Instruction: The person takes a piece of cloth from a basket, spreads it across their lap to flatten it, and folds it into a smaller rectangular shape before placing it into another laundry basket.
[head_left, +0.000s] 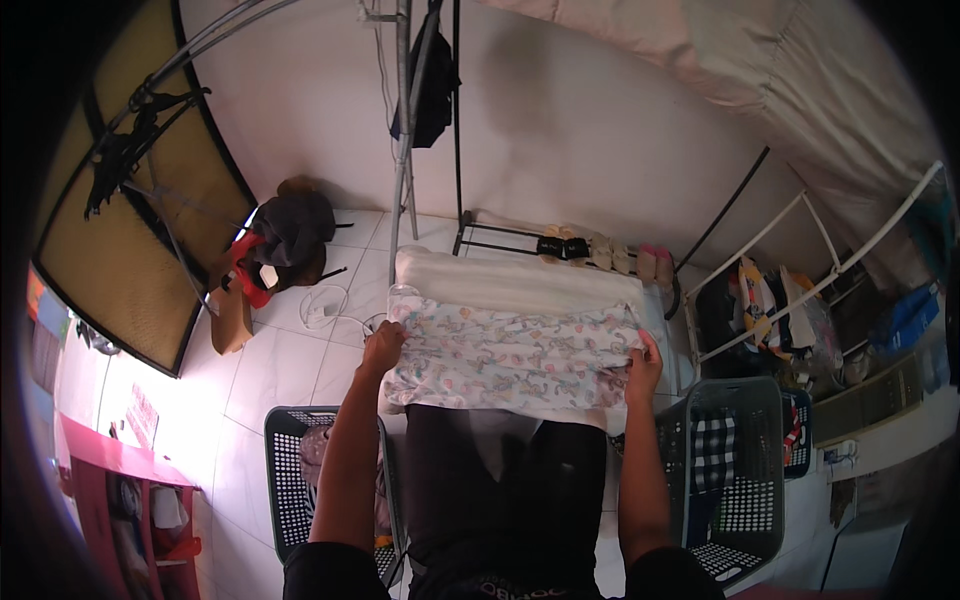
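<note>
A white fabric piece with a small colourful cartoon print (510, 352) is spread sideways before me, with soft creases running along it. My left hand (385, 346) pinches its left edge, and my right hand (643, 366) grips the right edge. Beneath the cloth lies a pale padded surface (517, 277), its far part uncovered. Just beyond my left hand, a clear rounded object (403, 294) sits at the padding's corner; the picture does not settle what it is.
Plastic laundry baskets holding clothes stand at my left (281, 480) and right (739, 480). A white cable (324, 309) lies on the tiles. Beyond the padding, a low black rack (495, 236) carries several shoes. Metal poles (403, 150) rise behind; a white metal frame (780, 322) borders the right.
</note>
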